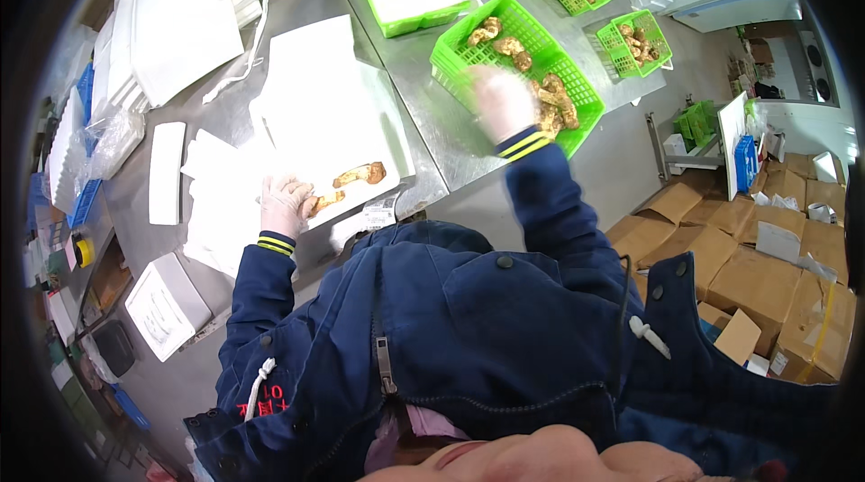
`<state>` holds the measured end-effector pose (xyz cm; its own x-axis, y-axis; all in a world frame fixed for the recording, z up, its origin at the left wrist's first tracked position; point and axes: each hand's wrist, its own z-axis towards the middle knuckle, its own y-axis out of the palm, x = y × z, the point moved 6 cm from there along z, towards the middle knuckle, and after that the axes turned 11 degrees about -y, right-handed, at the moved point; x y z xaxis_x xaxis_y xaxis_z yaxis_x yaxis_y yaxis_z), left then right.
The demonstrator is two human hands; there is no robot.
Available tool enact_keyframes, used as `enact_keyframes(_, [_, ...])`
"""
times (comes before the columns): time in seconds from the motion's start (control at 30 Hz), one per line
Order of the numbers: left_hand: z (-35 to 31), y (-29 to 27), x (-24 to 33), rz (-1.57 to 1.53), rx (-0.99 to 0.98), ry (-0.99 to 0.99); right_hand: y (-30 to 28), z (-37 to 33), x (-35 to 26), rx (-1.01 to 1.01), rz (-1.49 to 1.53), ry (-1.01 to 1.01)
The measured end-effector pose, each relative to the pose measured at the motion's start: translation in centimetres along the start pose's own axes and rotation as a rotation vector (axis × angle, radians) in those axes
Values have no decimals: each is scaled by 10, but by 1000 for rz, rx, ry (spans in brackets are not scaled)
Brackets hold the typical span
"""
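My gloved left hand (pixel 285 206) is at the near end of a white foam box (pixel 396 126), its fingers closed on one end of a brown-and-cream mushroom (pixel 325 202). Just beyond it, a longer mushroom (pixel 359 174) lies on the white lining. My right hand (pixel 502 104), also gloved, reaches over a large green basket (pixel 586 104) and is smeared by motion. Its fingers cannot be made out. Beside that hand several thick mushrooms (pixel 556 102) are heaped in the basket. Others (pixel 513 51) lie in its far part.
Two smaller green baskets (pixel 590 3) of mushrooms stand at the far right. White sheets (pixel 180 31) are stacked at the far left of the metal table (pixel 428 135). A white foam lid (pixel 167 306) sits at the near left edge. Cardboard boxes (pixel 748 284) cover the floor to the right.
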<state>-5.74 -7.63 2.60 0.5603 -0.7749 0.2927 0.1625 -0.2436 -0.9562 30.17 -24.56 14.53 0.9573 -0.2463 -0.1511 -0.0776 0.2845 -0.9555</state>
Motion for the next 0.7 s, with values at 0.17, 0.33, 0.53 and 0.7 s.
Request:
enact_keyframes(0.17, [1, 6, -3, 17, -14, -22, -18, -74, 149, -220, -419, 442])
enact_keyframes(0.33, [-4, -7, 4, 33, 104, 30, 4, -92, 166, -371, -310, 581])
enact_keyframes(0.53, [-4, -21, 10, 106, 95, -124, -50, -61, 123, 50, -43, 428])
enact_keyframes(0.7, [-15, -25, 7, 131, 188, -172, 0, 29, -58, -146, 567, -7])
